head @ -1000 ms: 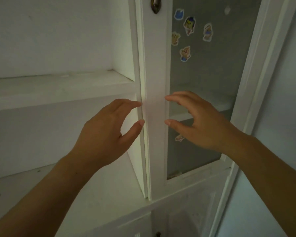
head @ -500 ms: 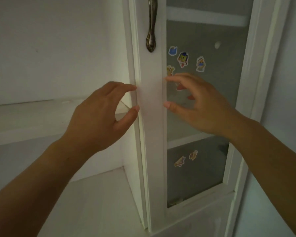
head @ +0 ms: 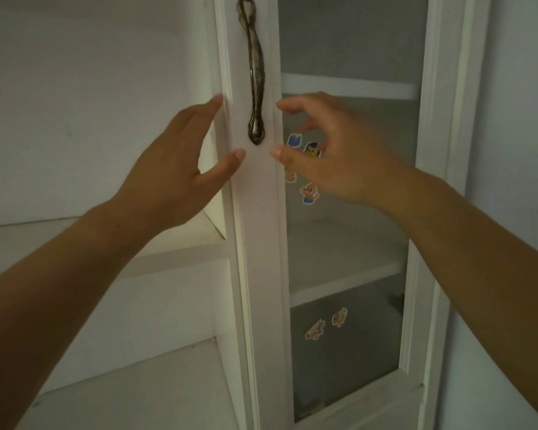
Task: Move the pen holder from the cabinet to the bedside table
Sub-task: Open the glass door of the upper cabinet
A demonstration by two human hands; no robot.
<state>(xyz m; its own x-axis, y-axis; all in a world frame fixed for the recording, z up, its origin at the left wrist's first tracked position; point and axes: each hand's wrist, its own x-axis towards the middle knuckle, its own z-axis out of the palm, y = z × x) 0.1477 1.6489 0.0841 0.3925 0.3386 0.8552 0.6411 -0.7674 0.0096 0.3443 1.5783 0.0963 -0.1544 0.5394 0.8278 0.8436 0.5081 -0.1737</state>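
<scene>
Both hands are raised either side of the upright white strip (head: 258, 243) of the glass door (head: 354, 228) of the cabinet (head: 90, 119). This placement reads as a search posture, or as preparation to swing the door.

- Left hand (head: 174, 169): fingers straight and spread, holding nothing; fingertips lie at the strip's left edge, thumb tip over its face; contact cannot be confirmed.
- Right hand (head: 339, 156): fingers loosely curved, holding nothing; it hangs in front of the glass, thumb tip just beside the strip's right edge.
- Handle (head: 255, 82): metal, mounted upright on the strip between the hands; neither hand grips it.

The pen holder is not visible on any shelf in view; the bedside table is also out of view. By judgement the task is at its start, and the holder must be located first, probably higher up or behind the door.

Count:
- hands, two;
- handle, one;
- shelf boards, two on the open left side (head: 75, 240) and two behind the glass (head: 345, 274);
- stickers (head: 309, 193) on the glass, six visible, some partly covered by the right hand.
</scene>
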